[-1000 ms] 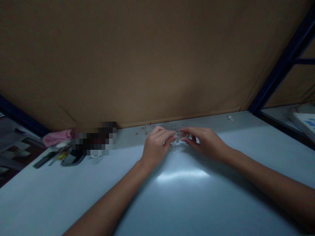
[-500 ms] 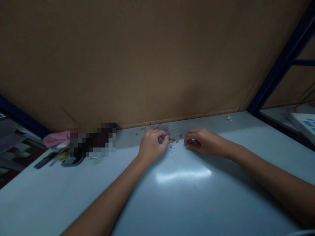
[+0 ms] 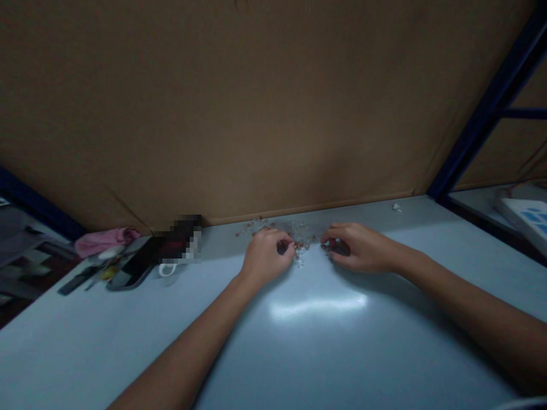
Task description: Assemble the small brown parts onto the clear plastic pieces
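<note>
Small clear and copper-brown pieces (image 3: 302, 230) lie scattered on the pale table (image 3: 316, 353) near its back edge. At their left side, my left hand (image 3: 269, 253) is closed, thumb and forefinger pinched together at the pile; whatever is between the tips is too small to name. My right hand (image 3: 361, 247) rests at the right side of the pieces, fingers curled with thumb and fingertips apart. Something small and dark shows by its fingertips, too blurred to name, and I cannot tell whether it is gripped.
Far left on the table are a pink cloth (image 3: 105, 241), a phone (image 3: 135, 265), a yellow item (image 3: 108, 273) and a white looped item (image 3: 167, 269). A brown panel (image 3: 273, 114) stands behind. Small white bits (image 3: 396, 208) lie at back right, near a blue frame post (image 3: 482, 114).
My right thumb has moved a little away from the fingers, widening the gap. My left hand has shifted slightly right and its fingertips have come together. The pieces look much the same.
</note>
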`<action>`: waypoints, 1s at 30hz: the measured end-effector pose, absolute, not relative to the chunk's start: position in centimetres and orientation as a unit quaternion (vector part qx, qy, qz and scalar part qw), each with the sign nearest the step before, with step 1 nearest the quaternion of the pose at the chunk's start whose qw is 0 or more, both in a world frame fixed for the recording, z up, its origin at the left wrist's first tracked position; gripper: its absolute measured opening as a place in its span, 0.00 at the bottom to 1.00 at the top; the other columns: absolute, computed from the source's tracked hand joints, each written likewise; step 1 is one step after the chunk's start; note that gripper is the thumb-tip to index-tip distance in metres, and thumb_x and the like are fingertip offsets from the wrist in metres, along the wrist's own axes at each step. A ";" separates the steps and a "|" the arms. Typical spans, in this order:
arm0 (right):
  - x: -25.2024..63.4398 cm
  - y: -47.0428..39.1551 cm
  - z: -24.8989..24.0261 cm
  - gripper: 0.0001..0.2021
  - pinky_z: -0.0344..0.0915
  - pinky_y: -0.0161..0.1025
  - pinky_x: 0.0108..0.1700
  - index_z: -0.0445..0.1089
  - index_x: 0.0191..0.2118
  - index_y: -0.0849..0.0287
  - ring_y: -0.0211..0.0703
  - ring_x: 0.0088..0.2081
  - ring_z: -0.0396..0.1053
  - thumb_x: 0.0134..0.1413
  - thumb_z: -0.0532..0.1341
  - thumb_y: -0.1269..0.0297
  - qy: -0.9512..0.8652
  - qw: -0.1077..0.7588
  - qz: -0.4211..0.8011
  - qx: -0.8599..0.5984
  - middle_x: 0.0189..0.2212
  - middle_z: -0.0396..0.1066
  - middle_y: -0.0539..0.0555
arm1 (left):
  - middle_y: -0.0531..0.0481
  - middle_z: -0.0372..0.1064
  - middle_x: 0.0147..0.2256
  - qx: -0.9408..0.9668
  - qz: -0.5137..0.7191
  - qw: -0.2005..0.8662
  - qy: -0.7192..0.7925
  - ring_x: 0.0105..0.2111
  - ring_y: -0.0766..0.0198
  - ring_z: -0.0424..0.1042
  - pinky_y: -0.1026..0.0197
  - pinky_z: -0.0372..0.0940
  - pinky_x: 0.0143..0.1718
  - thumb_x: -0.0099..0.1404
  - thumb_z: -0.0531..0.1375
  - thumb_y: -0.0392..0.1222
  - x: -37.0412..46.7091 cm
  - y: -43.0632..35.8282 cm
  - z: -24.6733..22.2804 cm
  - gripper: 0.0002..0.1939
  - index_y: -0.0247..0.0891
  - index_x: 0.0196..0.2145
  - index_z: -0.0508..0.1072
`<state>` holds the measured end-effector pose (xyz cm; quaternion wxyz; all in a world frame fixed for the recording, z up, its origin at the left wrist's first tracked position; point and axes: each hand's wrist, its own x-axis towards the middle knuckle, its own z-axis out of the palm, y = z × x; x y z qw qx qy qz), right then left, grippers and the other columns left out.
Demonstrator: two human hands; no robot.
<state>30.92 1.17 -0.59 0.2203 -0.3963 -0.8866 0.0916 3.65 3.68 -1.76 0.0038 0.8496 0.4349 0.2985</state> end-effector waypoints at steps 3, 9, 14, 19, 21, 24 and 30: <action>31.0 1.2 -0.7 0.11 0.65 0.38 0.38 0.79 0.47 0.58 0.44 0.34 0.71 0.59 0.66 0.64 -0.887 0.225 0.092 -0.392 0.37 0.76 0.56 | 0.47 0.79 0.32 0.850 0.297 0.003 0.434 0.35 0.55 0.76 0.53 0.68 0.41 0.64 0.65 0.36 3.7 3.7 -1.8 0.05 0.39 0.31 0.81; 30.9 1.2 -1.0 0.09 0.64 0.38 0.38 0.79 0.45 0.57 0.43 0.35 0.71 0.61 0.66 0.63 -0.886 0.221 0.098 -0.396 0.37 0.75 0.55 | 0.46 0.78 0.31 0.849 0.301 -0.008 0.434 0.34 0.55 0.75 0.54 0.68 0.40 0.66 0.64 0.36 3.6 3.7 -2.0 0.06 0.39 0.31 0.81; 30.7 1.2 -0.6 0.08 0.62 0.38 0.37 0.77 0.43 0.59 0.43 0.34 0.69 0.61 0.67 0.62 -0.882 0.251 0.076 -0.392 0.36 0.74 0.55 | 0.48 0.77 0.30 0.827 0.344 -0.041 0.443 0.32 0.57 0.73 0.54 0.66 0.39 0.68 0.63 0.38 3.8 3.5 -1.6 0.09 0.39 0.29 0.79; 30.6 1.2 -0.7 0.08 0.63 0.38 0.39 0.76 0.44 0.59 0.44 0.36 0.71 0.62 0.67 0.61 -0.881 0.272 0.069 -0.382 0.38 0.74 0.56 | 0.49 0.74 0.28 0.850 0.361 -0.017 0.382 0.31 0.59 0.70 0.55 0.65 0.39 0.71 0.63 0.42 4.5 2.8 -1.1 0.12 0.39 0.29 0.79; 30.4 1.0 -0.8 0.09 0.63 0.38 0.39 0.75 0.45 0.59 0.44 0.37 0.71 0.62 0.67 0.61 -0.880 0.289 0.061 -0.373 0.39 0.74 0.56 | 0.49 0.74 0.28 0.864 0.360 0.006 0.353 0.32 0.59 0.70 0.54 0.65 0.39 0.72 0.64 0.45 4.9 2.3 -1.0 0.13 0.39 0.30 0.79; 29.7 0.5 -0.8 0.09 0.62 0.38 0.37 0.74 0.45 0.58 0.43 0.36 0.70 0.63 0.67 0.61 -0.872 0.333 0.043 -0.358 0.39 0.74 0.56 | 0.49 0.74 0.29 0.872 0.366 0.036 0.324 0.32 0.59 0.70 0.54 0.65 0.40 0.72 0.64 0.48 5.5 1.6 -0.8 0.13 0.39 0.33 0.81; 28.4 -0.4 -1.0 0.07 0.64 0.38 0.36 0.73 0.47 0.57 0.42 0.34 0.69 0.65 0.65 0.62 -0.863 0.364 0.006 -0.350 0.40 0.74 0.56 | 0.50 0.73 0.29 0.861 0.383 0.091 0.322 0.32 0.60 0.70 0.55 0.64 0.39 0.73 0.63 0.45 6.0 1.0 -0.4 0.11 0.40 0.34 0.82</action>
